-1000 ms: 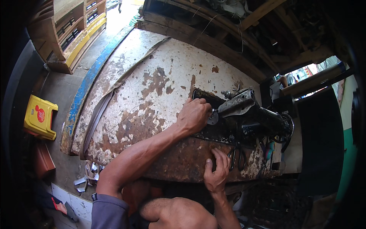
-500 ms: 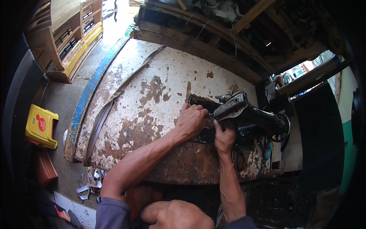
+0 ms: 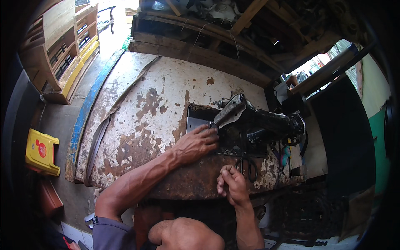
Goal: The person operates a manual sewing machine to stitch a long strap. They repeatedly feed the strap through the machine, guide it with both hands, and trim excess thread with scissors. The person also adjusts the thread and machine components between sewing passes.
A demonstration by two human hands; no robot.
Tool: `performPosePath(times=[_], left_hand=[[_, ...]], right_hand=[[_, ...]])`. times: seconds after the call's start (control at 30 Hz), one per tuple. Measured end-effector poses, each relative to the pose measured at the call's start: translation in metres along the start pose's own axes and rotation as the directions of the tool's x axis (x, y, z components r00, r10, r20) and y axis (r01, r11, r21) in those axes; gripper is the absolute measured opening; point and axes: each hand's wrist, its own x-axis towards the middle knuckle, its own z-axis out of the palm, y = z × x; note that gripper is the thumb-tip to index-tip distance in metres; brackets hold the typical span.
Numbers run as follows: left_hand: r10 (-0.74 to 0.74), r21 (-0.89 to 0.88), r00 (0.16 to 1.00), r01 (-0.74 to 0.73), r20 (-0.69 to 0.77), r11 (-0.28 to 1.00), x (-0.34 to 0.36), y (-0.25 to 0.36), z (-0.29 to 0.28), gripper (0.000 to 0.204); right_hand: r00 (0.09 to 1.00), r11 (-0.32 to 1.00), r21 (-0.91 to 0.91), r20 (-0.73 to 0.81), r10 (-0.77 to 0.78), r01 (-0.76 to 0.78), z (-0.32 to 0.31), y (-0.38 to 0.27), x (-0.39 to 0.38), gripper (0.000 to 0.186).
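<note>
A worn black sewing machine [image 3: 269, 124] with a metal head lies across a scuffed white-and-rust worktable [image 3: 141, 137]. My left hand [image 3: 195, 143] reaches to its bed below the needle area, fingers bent and together; the thumb and anything they grip are hidden. My right hand [image 3: 231, 185] is curled above the table's front edge, fingertips drawn in, their contents too small to make out. Just beside it lie black-handled scissors [image 3: 251, 168]. A small teal item [image 3: 286, 156] sits right of them, and a long fabric strip [image 3: 127, 95] runs along the table's left side.
A wooden shelf unit [image 3: 62, 54] stands at back left, above a yellow plastic stool [image 3: 41, 151] and a brown box [image 3: 48, 193]. A cluttered timber rack [image 3: 196, 48] borders the table's back. A dark panel [image 3: 337, 137] stands at the right.
The view has shifted. My left hand stays at the needle area, its fingers slightly lower. My right hand went up to the machine, then came back down beside the scissors and is more curled.
</note>
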Motion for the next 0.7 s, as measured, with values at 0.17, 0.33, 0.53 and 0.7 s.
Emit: performPosePath(times=[0.17, 0.33, 0.53, 0.7], left_hand=[[-0.065, -0.133, 0.99, 0.081, 0.122, 0.988, -0.004, 0.006, 0.008, 0.028], [-0.091, -0.154, 0.995, 0.098, 0.049, 0.983, -0.007, 0.006, 0.011, 0.02], [-0.091, -0.151, 0.994, 0.099, 0.062, 0.984, -0.004, 0.008, 0.008, 0.02], [-0.089, -0.147, 0.995, 0.093, 0.034, 0.985, -0.006, 0.007, 0.009, 0.021]], right_hand=[[0.943, 0.731, -0.595, 0.218, -0.252, 0.333, -0.012, -0.039, -0.025, 0.016], [0.542, 0.347, -0.883, -0.131, -0.83, 0.318, -0.097, -0.178, 0.01, 0.019], [0.631, 0.119, -0.936, -0.314, -0.71, -0.332, -0.241, -0.266, 0.132, 0.048], [0.661, -0.217, -0.737, -0.385, -0.644, -0.64, -0.239, -0.239, 0.053, 0.043]])
